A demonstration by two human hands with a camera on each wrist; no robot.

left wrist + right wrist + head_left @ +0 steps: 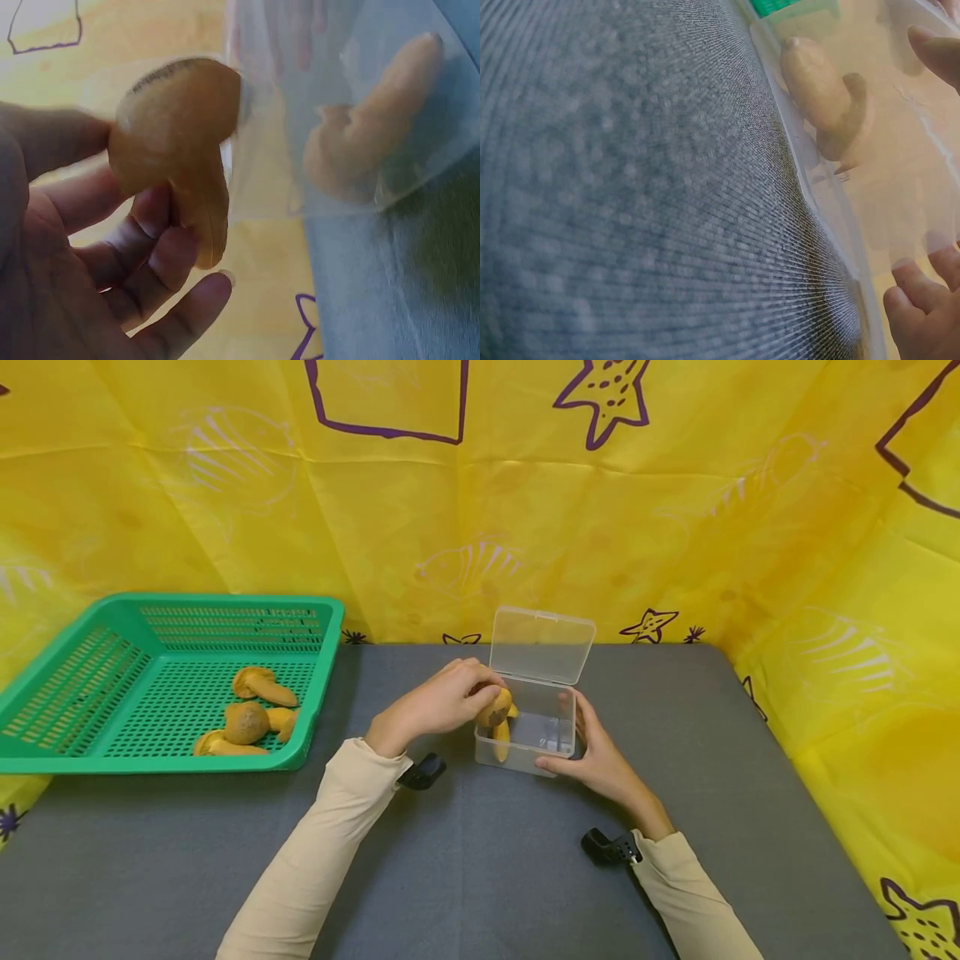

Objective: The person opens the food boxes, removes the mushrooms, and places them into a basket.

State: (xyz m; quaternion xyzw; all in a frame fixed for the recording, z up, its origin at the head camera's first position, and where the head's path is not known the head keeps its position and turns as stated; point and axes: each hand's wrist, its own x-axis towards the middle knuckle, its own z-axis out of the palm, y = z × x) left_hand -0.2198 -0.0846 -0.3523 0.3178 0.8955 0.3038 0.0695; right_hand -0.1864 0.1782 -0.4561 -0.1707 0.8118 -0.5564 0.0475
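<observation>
Over the left end of a clear plastic box [528,760], my left hand [442,697] pinches a mushroom [176,127] by its brown cap, between thumb and fingers. Its stem points down in the left wrist view. Inside the box, at the left, lies another yellowish mushroom [375,124], seen through the wall in both wrist views. My right hand [603,764] grips the box's right end, thumb at the front and fingers along the far side. The hinged lid [542,645] stands raised at the back.
A green plastic basket [150,765] stands at the left with several mushrooms [264,685] near its right side. Grey cloth [480,877] covers the table. A yellow patterned curtain [375,527] hangs behind and at the right.
</observation>
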